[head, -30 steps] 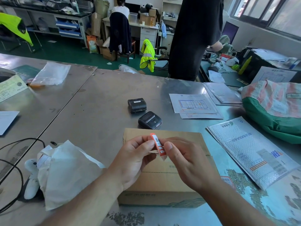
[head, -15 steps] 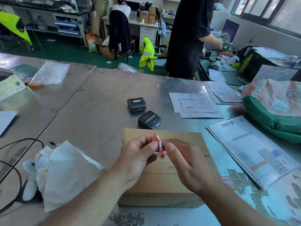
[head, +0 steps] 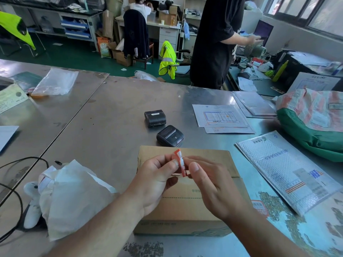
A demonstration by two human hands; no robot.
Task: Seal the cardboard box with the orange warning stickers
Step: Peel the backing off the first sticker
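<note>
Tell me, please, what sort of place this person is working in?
Most likely a courier or parcel packing room: a cardboard box and a padded bubble mailer lie on a steel table, beside what look like two small portable label printers and printed shipping forms.

A: You've got bright daylight from the windows [head: 315, 15] at upper right.
B: And your steel table [head: 111, 117] shows pale glare, shadows soft, centre sharp, edges bowed by the lens.
</note>
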